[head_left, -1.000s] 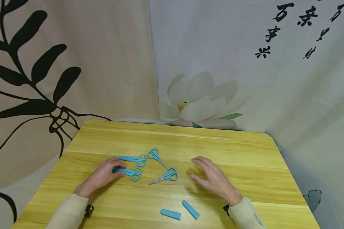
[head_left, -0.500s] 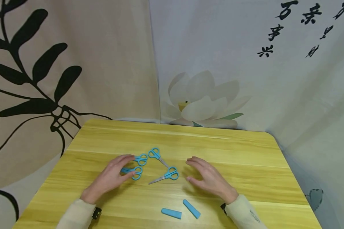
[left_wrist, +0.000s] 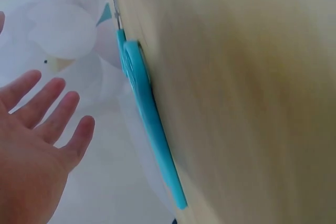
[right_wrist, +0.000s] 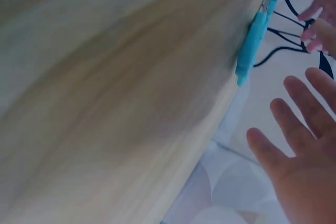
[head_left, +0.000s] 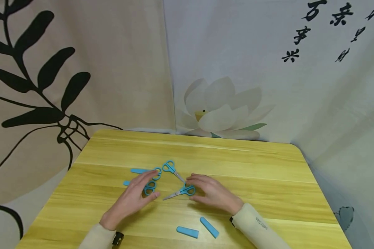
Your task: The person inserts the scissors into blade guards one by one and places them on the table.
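Note:
Two pairs of blue scissors in sheaths, a far pair (head_left: 139, 171) and a near pair (head_left: 150, 188), lie on the left part of the table. My left hand (head_left: 129, 202), fingers extended, hovers over them and partly hides both. Beside them lie two bare-bladed pairs, a far pair (head_left: 169, 166) and a near pair (head_left: 172, 195), nearly meeting near my right fingertips. My right hand (head_left: 217, 196) is at the near pair's handles, covering a bit of them. Both wrist views show straight fingers holding nothing. Two loose blue sheaths, one flat-lying sheath (head_left: 187, 232) and one slanted sheath (head_left: 209, 227), lie nearer me.
The wooden table (head_left: 252, 162) has its far edge against a printed curtain (head_left: 137, 69). A dark band (head_left: 117, 238) sits at my left wrist, by the sleeve.
My left hand has left the near sheathed scissors and shifted right, toward the handles. The right hand has moved left to the near bare scissors. The scissors and loose sheaths stay put.

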The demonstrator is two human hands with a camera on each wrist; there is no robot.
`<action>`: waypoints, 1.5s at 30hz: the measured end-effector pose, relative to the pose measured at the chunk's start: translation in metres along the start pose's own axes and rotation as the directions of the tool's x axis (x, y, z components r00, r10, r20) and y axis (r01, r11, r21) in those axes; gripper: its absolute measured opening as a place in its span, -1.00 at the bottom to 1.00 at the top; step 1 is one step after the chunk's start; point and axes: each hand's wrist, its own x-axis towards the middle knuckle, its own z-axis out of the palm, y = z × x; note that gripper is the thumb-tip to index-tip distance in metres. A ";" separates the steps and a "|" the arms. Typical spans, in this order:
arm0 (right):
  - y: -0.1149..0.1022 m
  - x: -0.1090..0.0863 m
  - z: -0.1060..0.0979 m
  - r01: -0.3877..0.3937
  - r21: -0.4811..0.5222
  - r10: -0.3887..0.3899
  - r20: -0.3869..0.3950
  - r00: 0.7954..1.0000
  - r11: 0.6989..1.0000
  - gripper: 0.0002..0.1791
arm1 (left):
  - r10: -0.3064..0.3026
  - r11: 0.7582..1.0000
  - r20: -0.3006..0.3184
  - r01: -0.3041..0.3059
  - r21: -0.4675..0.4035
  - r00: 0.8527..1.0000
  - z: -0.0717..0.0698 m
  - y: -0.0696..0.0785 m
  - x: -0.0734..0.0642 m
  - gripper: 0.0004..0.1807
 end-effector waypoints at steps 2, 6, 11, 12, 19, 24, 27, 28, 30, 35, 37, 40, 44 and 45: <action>-0.001 0.006 0.003 0.023 0.013 -0.023 0.013 1.000 1.000 -0.45 | 0.001 1.000 -0.013 -0.001 -0.012 1.000 0.002 0.002 -0.002 -0.23; -0.003 0.016 0.009 0.060 0.036 -0.061 0.039 0.997 0.998 -0.51 | -0.007 0.999 -0.024 0.006 -0.032 1.000 0.006 0.006 -0.005 -0.25; -0.004 0.027 0.015 0.075 0.020 -0.077 0.081 0.994 0.997 -0.54 | -0.034 0.999 -0.023 0.033 -0.038 0.999 0.008 0.010 -0.009 -0.27; -0.003 0.029 0.016 0.081 0.010 -0.082 0.085 0.993 0.997 -0.54 | -0.036 0.999 -0.024 0.035 -0.037 0.999 0.008 0.010 -0.010 -0.27; -0.002 0.038 0.022 0.098 -0.052 -0.091 0.123 0.988 0.994 -0.61 | -0.033 0.998 -0.031 0.032 -0.050 0.999 0.005 0.013 -0.010 -0.28; -0.002 0.040 0.024 0.088 -0.096 -0.074 0.144 0.987 0.991 -0.71 | -0.025 0.998 -0.039 0.023 -0.056 0.999 0.004 0.014 -0.011 -0.30; -0.002 0.041 0.024 0.075 -0.099 -0.059 0.154 0.986 0.992 -0.75 | -0.020 0.998 -0.042 0.018 -0.062 0.999 0.004 0.014 -0.011 -0.31; -0.002 0.041 0.024 0.069 -0.097 -0.053 0.157 0.986 0.993 -0.76 | -0.019 0.998 -0.042 0.016 -0.065 0.999 0.004 0.014 -0.011 -0.31; -0.002 0.042 0.023 0.056 -0.094 -0.040 0.163 0.986 0.994 -0.77 | -0.019 0.997 -0.045 0.015 -0.069 0.999 0.004 0.015 -0.011 -0.31; -0.004 0.042 0.023 0.042 -0.104 -0.024 0.166 0.986 0.994 -0.81 | -0.019 0.997 -0.051 0.015 -0.070 0.999 0.004 0.015 -0.010 -0.31; -0.004 0.042 0.023 0.046 -0.117 -0.027 0.161 0.987 0.992 -0.83 | -0.020 0.997 -0.050 0.016 -0.071 0.999 0.004 0.015 -0.010 -0.31; -0.005 0.041 0.023 0.057 -0.135 -0.037 0.146 0.989 0.989 -0.84 | -0.014 0.998 -0.045 0.011 -0.069 0.999 0.004 0.015 -0.010 -0.31; -0.004 0.036 0.020 0.032 -0.103 -0.020 0.115 0.993 0.994 -0.84 | 0.003 0.998 -0.046 -0.006 -0.065 0.999 0.004 0.017 -0.009 -0.32; -0.004 0.034 0.018 0.020 -0.085 -0.011 0.106 0.994 0.996 -0.84 | 0.009 0.998 -0.048 -0.012 -0.063 0.999 0.004 0.017 -0.009 -0.32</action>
